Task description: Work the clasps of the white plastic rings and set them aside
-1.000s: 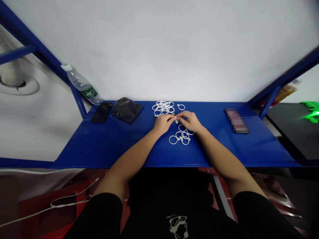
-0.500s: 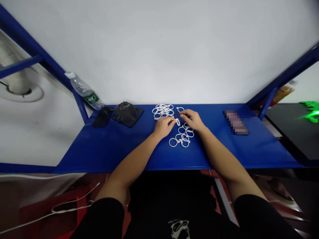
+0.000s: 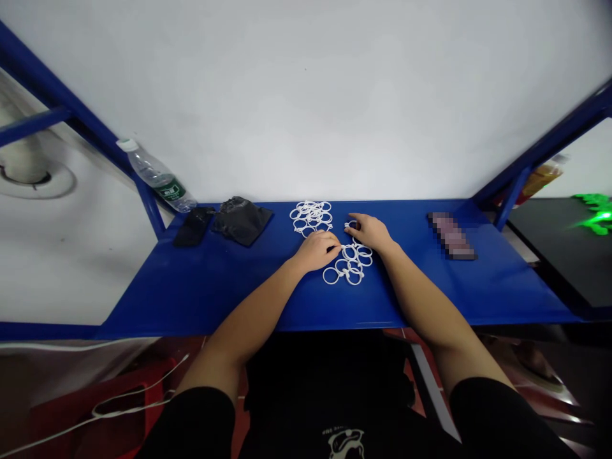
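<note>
My left hand [image 3: 317,250] is closed, its thumb and fingertips pinched at the small knob of a white curtain ring [image 3: 349,259], over the edge of the nearer group of rings. To its right, my right hand [image 3: 371,231] curls its thumb and forefinger around another white curtain ring [image 3: 352,223], partly hidden by the fingers. Several white curtain rings [image 3: 331,276] lie loosely overlapping in front of my hands. Behind my left hand is a denser pile of the same rings [image 3: 313,212]; each ring has a small knob.
The rings lie on a blue table [image 3: 201,293] against a white wall. At the left are a clear plastic bottle [image 3: 160,178], a flat black object [image 3: 192,227] and a crumpled black bag [image 3: 243,220]. A blurred-out phone-like object [image 3: 452,236] lies at the right.
My left hand has moved nearer to me with its ring, down to the front group. My right hand has closed around the separate ring at the back, which has shifted toward me.
</note>
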Available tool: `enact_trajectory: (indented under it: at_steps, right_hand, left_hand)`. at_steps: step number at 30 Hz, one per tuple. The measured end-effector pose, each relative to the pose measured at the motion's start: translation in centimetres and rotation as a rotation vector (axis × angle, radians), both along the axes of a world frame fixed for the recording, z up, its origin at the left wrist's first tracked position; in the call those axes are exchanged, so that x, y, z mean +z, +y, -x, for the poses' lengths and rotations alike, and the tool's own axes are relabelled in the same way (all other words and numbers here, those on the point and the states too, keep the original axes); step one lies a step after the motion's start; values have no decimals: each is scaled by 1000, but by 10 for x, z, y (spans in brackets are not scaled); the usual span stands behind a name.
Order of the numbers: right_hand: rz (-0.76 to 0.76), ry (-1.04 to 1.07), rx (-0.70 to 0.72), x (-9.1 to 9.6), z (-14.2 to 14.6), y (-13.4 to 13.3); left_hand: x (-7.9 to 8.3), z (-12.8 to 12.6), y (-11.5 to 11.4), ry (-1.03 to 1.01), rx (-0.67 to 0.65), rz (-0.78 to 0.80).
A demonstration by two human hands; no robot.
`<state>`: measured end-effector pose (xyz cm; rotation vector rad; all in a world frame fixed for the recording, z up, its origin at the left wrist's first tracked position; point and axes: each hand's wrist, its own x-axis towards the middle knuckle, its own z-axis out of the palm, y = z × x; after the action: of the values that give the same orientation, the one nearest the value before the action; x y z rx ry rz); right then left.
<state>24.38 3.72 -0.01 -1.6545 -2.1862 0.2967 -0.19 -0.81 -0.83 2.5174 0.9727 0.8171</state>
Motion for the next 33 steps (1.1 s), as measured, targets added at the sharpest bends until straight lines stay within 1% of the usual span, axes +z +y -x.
enact_trajectory:
  at_steps: [3,5,8,10,13,15,17,20,23,27,33]
  right_hand:
    - [-13,-86,12,3,1,-3]
    - [-49,-91,30,4,3,-5]
    - [-122,18,77,9,6,-11]
    - [-165,118,152,13,10,-16]
    - [-189,213,293,19,18,-25]
    - [-187,227,348,21,23,-31]
    - [-178,217,363,22,27,-34]
    - [-173,212,336,25,28,-36]
    - [-160,217,300,29,23,-36]
    - [-117,149,332,32,14,-34]
    - [-54,31,399,30,8,-31]
  left_hand:
    - [1,0,-1,9,30,-15]
    - [1,0,-1,2,74,-7]
    - [1,1,1,-45,174,27]
    - [2,2,2,-86,235,37]
    - [2,2,3,-122,263,23]
    - [3,2,3,-126,259,10]
    - [4,2,2,-125,271,4]
    - [5,5,3,-125,313,6]
    - [5,10,7,-126,349,-13]
    - [3,15,11,-91,410,-53]
    - [1,10,11,61,381,-12]
